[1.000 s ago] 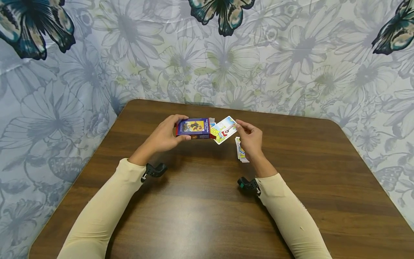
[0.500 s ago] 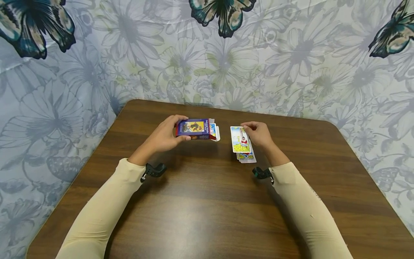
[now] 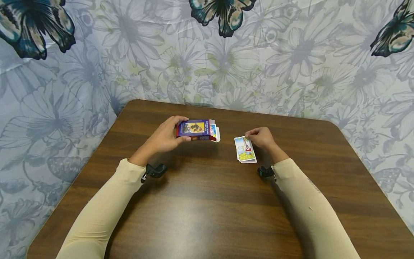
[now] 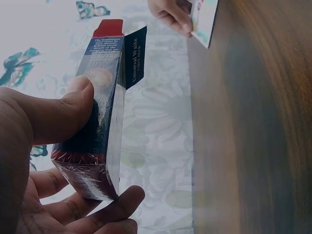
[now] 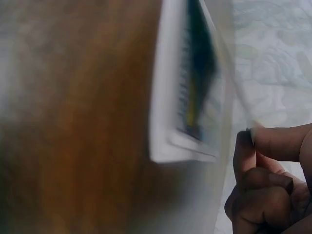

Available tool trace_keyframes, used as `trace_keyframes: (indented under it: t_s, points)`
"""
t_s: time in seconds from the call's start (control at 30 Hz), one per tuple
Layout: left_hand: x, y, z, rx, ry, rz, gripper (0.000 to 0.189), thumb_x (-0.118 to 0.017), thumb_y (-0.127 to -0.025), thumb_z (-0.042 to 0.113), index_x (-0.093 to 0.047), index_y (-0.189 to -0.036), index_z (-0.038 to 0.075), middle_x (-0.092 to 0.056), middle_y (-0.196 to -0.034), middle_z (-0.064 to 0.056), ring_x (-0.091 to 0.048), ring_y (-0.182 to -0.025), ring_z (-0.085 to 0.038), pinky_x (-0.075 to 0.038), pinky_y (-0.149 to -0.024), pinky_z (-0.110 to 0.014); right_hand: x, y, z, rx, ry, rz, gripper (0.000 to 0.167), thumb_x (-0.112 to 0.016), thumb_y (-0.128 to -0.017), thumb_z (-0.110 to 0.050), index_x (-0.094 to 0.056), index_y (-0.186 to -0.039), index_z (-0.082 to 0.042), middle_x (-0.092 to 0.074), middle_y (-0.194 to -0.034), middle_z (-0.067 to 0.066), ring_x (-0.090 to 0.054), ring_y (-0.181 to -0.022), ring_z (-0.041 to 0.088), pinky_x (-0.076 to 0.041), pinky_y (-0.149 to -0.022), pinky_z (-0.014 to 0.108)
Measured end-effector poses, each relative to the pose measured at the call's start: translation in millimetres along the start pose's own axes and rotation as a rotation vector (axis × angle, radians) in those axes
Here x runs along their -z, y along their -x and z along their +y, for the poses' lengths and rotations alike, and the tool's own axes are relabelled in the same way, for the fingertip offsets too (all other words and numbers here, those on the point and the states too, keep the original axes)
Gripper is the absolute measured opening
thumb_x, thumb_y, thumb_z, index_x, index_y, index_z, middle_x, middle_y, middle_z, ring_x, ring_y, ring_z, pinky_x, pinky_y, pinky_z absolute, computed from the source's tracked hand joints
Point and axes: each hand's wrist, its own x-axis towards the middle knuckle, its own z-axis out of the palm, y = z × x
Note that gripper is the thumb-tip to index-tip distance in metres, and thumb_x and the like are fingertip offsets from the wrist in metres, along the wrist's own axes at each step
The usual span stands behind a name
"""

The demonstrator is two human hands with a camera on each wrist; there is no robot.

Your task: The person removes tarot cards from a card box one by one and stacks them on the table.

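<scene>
My left hand (image 3: pixel 161 136) grips a dark blue and red tarot card box (image 3: pixel 194 130) by its left end, thumb along the near side. The box's right end is open, and cards (image 3: pixel 217 134) poke out of it. Its side flap (image 4: pixel 136 57) stands out in the left wrist view. Farther right, my right hand (image 3: pixel 262 138) pinches a tarot card (image 3: pixel 244 148) by its upper right corner. This card covers most of a small card pile (image 3: pixel 249 162) on the table. In the right wrist view it appears nearly edge-on, tilted over the blurred pile (image 5: pixel 163 152).
The brown wooden table (image 3: pixel 194 201) extends around both hands. Behind its far edge hangs a pale flowered cloth (image 3: pixel 226 68) with dark butterflies. Each wrist carries a black camera band, as on the left wrist band (image 3: pixel 156 170).
The right hand has drawn the card away from the box's open end, rightward and toward me, turned it lengthwise and lowered it over the pile. The left hand and box stay nearly still.
</scene>
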Motion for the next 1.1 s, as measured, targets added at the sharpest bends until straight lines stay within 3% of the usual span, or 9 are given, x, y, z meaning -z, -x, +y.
trace_keyframes:
  t_s: [0.47,0.63,0.77,0.9,1.0,1.1]
  points:
    - [0.4,0.7,0.4,0.003,0.001,-0.002,0.066,-0.078,-0.085,0.031,-0.047,-0.14,0.011,-0.053,-0.133,-0.011,-0.051,-0.116,-0.026,-0.043,-0.099,-0.047,-7,0.0,-6,-0.038,0.239,0.063,0.02,-0.064,-0.092,-0.023,-0.075,-0.099,-0.007,-0.071,-0.104,0.014,-0.062,-0.091,0.026,-0.049,-0.076,0.036]
    - [0.2,0.1,-0.3,0.005,0.001,-0.006,0.066,-0.078,-0.086,0.031,-0.047,-0.141,0.011,-0.053,-0.133,-0.011,-0.051,-0.116,-0.026,-0.044,-0.099,-0.046,-10,3.0,-14,-0.023,0.235,0.106,0.021,-0.061,-0.094,-0.025,-0.072,-0.099,-0.007,-0.07,-0.1,0.012,-0.063,-0.085,0.025,-0.048,-0.07,0.035]
    - [0.7,0.9,-0.6,0.011,-0.001,-0.009,0.067,-0.077,-0.086,0.032,-0.046,-0.141,0.011,-0.052,-0.135,-0.011,-0.051,-0.116,-0.026,-0.043,-0.099,-0.047,-18,8.0,-30,0.068,0.193,0.138,0.02,-0.061,-0.094,-0.026,-0.07,-0.099,-0.008,-0.07,-0.097,0.011,-0.064,-0.081,0.023,-0.047,-0.064,0.031]
    - [0.9,1.8,-0.9,0.018,0.0,-0.012,0.067,-0.077,-0.086,0.033,-0.046,-0.142,0.012,-0.052,-0.135,-0.011,-0.051,-0.117,-0.026,-0.044,-0.099,-0.047,-29,15.6,-51,0.234,0.016,0.139,0.019,-0.063,-0.096,-0.024,-0.07,-0.099,-0.007,-0.069,-0.089,0.012,-0.063,-0.075,0.022,-0.046,-0.061,0.027]
    - [0.7,1.5,-1.3,0.016,0.0,-0.01,0.067,-0.077,-0.086,0.033,-0.046,-0.142,0.012,-0.052,-0.135,-0.01,-0.051,-0.116,-0.026,-0.044,-0.099,-0.047,-37,24.6,-68,0.324,-0.264,0.124,0.019,-0.064,-0.096,-0.022,-0.068,-0.099,-0.003,-0.066,-0.082,0.012,-0.058,-0.067,0.016,-0.044,-0.056,0.023]
    - [0.6,0.4,-1.8,0.011,0.0,-0.004,0.067,-0.077,-0.086,0.033,-0.046,-0.142,0.012,-0.052,-0.134,-0.01,-0.051,-0.116,-0.026,-0.044,-0.098,-0.046,-43,35.7,-83,0.353,-0.533,0.114,0.02,-0.062,-0.097,-0.021,-0.064,-0.102,-0.001,-0.062,-0.075,0.006,-0.048,-0.053,0.007,-0.037,-0.047,0.019]
